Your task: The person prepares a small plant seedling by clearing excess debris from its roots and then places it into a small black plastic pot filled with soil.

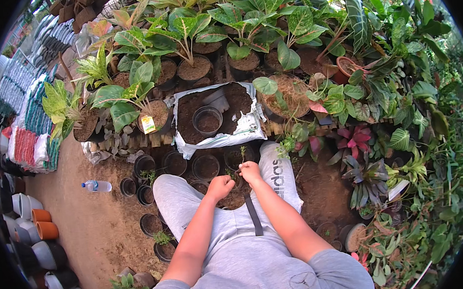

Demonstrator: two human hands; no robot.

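My right hand (250, 172) pinches a small green cutting (243, 153) by its thin stem, between my knees. My left hand (220, 187) is just beside it, fingers curled; whether they hold anything is too small to tell. A bit of green foliage (230, 173) shows between the hands. Just beyond them are black plastic pots with soil, among them a black pot (206, 167). Farther ahead, a cut-open white sack (192, 146) holds dark soil (188, 121). On that soil stand an upright black pot (207, 121) and a tipped grey-black pot (217, 100).
Potted aglaonemas (189, 32) crowd a wooden slat bench (151, 140) ahead. A water bottle (96, 186) lies on the ground at left, near small black pots (145, 194). Stacked pots (48, 230) line the far left. Dense foliage plants (366, 176) fill the right side.
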